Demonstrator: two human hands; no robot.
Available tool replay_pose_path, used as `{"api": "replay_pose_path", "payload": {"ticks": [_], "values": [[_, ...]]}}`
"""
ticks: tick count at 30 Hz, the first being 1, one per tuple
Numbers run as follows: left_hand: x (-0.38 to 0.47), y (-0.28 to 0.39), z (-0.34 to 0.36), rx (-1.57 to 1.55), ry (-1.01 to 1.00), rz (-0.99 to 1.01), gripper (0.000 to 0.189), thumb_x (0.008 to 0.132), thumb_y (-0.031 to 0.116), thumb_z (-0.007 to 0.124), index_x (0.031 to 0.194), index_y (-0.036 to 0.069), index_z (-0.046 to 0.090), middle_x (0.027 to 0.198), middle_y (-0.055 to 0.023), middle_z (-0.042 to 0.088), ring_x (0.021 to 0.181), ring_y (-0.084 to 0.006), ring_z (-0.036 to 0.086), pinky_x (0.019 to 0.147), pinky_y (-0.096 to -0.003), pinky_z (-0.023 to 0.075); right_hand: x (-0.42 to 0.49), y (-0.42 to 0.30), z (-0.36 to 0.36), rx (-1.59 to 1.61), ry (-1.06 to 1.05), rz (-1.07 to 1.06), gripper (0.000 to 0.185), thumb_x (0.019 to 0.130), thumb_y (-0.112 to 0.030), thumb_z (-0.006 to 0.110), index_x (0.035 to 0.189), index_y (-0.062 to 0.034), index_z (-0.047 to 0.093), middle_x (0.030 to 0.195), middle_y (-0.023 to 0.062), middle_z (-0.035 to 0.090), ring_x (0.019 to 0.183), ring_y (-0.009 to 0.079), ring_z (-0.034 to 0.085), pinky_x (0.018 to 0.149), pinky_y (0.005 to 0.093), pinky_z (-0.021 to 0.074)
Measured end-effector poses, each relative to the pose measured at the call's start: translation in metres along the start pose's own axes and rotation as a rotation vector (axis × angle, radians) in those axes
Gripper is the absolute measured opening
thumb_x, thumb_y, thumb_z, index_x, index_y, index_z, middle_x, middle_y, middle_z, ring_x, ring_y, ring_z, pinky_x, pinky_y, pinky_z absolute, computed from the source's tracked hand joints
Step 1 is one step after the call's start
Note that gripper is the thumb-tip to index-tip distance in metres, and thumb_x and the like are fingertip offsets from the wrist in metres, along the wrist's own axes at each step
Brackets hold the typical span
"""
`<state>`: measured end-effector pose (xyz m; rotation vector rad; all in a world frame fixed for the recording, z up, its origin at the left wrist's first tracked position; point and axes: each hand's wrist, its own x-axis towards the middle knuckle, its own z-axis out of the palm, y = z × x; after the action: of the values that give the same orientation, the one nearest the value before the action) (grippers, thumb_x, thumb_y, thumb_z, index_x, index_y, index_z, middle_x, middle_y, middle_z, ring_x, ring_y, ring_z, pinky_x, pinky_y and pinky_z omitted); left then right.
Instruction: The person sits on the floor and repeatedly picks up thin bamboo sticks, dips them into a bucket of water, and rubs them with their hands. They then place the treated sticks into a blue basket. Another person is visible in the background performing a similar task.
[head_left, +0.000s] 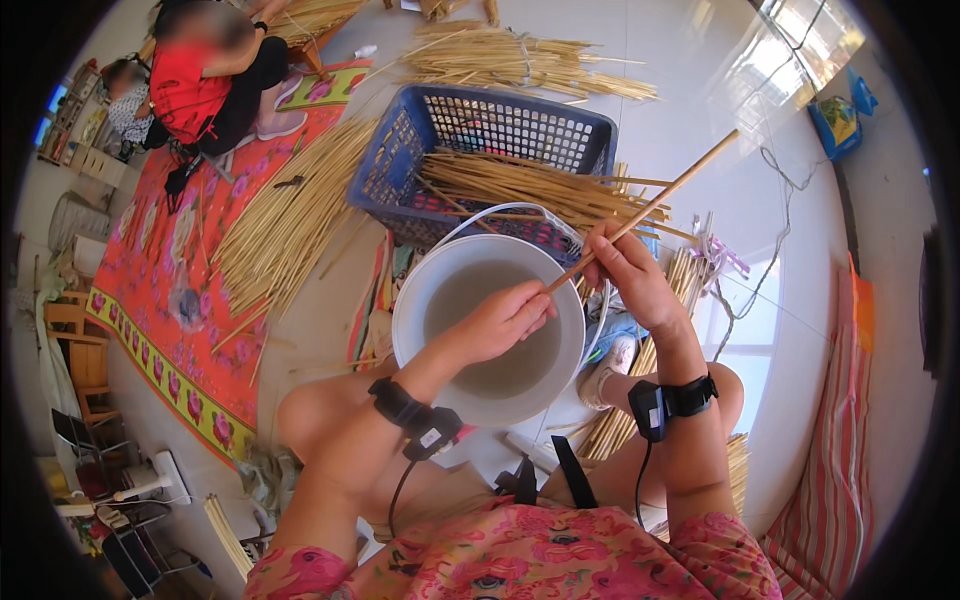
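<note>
A single brown stalk (667, 193) slants up and to the right across my two hands. Its lower end goes into my left hand (501, 321), which is closed around it above a white plastic bucket (411, 375). My right hand (624, 271) pinches the stalk farther up, by the bucket's right rim. Cloudy greyish water (480, 375) stands in the bucket between my knees. Just beyond it, a blue plastic basket (386, 161) with perforated walls holds several brown stalks (517, 184), some jutting over its right side.
Pale straw-coloured stalks (300, 217) lie fanned on the left, partly over a red floral mat (180, 277). A tied bundle (517, 60) lies behind the basket. More stalks (626, 405) are by my right leg. A person in red (187, 90) sits at upper left. A cord (780, 217) trails at right.
</note>
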<state>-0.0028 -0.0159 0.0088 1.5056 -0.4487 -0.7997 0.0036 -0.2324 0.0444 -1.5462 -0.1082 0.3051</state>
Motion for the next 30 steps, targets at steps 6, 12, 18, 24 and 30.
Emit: {"api": "replay_pose_path", "payload": {"ticks": [6,12,18,24,30], "values": [[0.004,-0.01,0.005,0.118,0.145,0.116,0.021,0.098,0.019,0.045,0.091,0.003,0.054,0.072,0.0013,0.047,0.065,-0.0063,0.044,0.059,-0.0214,0.038,0.002,0.005,0.011,0.015,0.049,-0.032,0.019,0.101,-0.022,0.043,0.092,-0.0062,0.05,0.067,-0.0012,0.049,0.058,0.006,0.046,0.054,0.0202,0.0381],[0.006,-0.012,0.008,0.245,0.283,0.184,0.022,0.095,0.021,0.053,0.09,0.001,0.059,0.067,-0.0051,0.053,0.062,-0.012,0.05,0.058,-0.029,0.042,0.007,-0.001,0.001,0.004,0.353,-0.128,0.027,0.101,-0.027,0.044,0.084,-0.006,0.048,0.061,-0.0026,0.045,0.049,0.0057,0.039,0.046,0.0207,0.0316],[0.006,0.005,0.007,0.161,0.212,0.008,0.026,0.097,0.025,0.05,0.091,0.002,0.063,0.07,0.0028,0.05,0.063,-0.0048,0.044,0.054,-0.022,0.0355,0.007,0.005,0.012,-0.001,0.268,-0.097,0.029,0.101,-0.028,0.043,0.083,-0.0061,0.049,0.06,-0.0016,0.047,0.049,0.0056,0.041,0.046,0.0204,0.0336],[0.009,-0.006,0.001,0.036,0.13,-0.071,0.027,0.099,0.023,0.045,0.096,0.001,0.061,0.071,0.003,0.049,0.063,-0.0051,0.042,0.054,-0.021,0.0341,0.006,0.003,0.018,0.033,0.3,-0.082,0.031,0.101,-0.03,0.042,0.084,-0.0057,0.05,0.059,-0.0004,0.047,0.05,0.007,0.042,0.048,0.0211,0.0342],[-0.001,0.009,0.002,-0.247,-0.056,0.067,0.03,0.098,0.014,0.041,0.123,-0.001,0.05,0.081,0.0022,0.053,0.066,-0.0051,0.042,0.058,-0.0181,0.035,0.005,0.001,0.007,0.057,0.349,-0.01,0.033,0.101,-0.032,0.041,0.083,-0.0058,0.05,0.057,0.0002,0.046,0.051,0.0087,0.041,0.049,0.0219,0.0344]]}}
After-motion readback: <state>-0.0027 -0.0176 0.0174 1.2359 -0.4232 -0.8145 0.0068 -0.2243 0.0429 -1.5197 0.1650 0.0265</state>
